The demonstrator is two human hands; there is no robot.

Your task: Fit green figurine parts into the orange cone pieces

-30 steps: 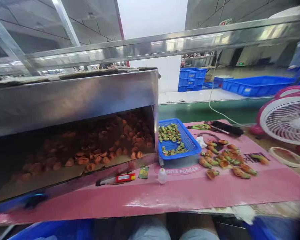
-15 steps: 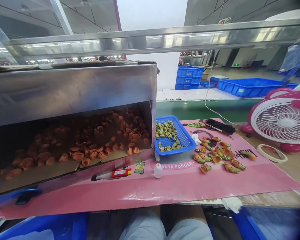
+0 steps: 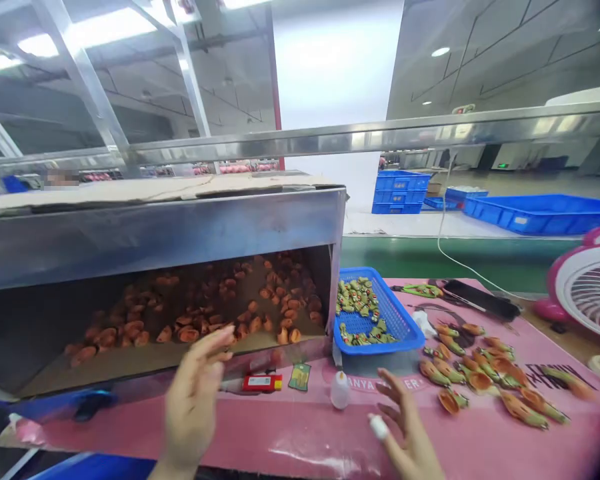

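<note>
My left hand is raised above the pink mat, fingers stretched toward the metal box, holding nothing. Just behind it, inside the box, lie many small orange-brown hollow pieces. My right hand hovers over the mat, fingers spread and empty, with a white wrap on the thumb. Between the hands stands a small clear squeeze bottle. A red and yellow tube lies beside my left hand. To the right of my right hand rest several green and orange-brown pieces.
The metal box fills the left side. A blue basket holds small green pieces. A dark phone-like object, green-handled pliers and a pink fan are at the right. Blue crates stand behind.
Both my hands have come into view from below, over the mat. The camera has tilted up and turned slightly left, so the scene sits lower and further right.
</note>
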